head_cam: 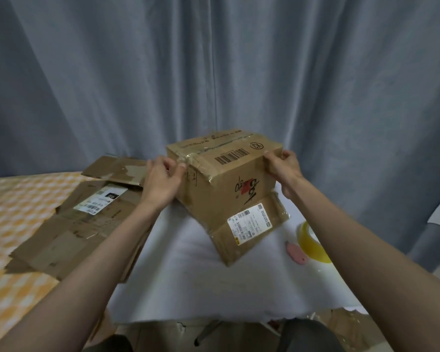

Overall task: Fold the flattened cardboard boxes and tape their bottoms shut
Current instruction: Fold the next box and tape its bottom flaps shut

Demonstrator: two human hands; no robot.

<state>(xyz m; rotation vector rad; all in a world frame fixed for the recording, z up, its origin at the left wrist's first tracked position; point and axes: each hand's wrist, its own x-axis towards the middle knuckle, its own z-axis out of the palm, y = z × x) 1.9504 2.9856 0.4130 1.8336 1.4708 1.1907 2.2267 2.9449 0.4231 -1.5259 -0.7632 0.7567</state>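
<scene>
One folded box (224, 174), gripped by left hand (163, 181) and right hand (285, 168); flattened boxes (81, 224), perhaps several; one half-hidden tape roll (310, 242).

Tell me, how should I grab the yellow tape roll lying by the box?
The tape roll seems to lie tilted on the white table, its hole facing up and left, partly behind the right forearm. Probably come from above: thumb in the hole, fingers outside the rim, avoiding the pink thing beside it.
</scene>
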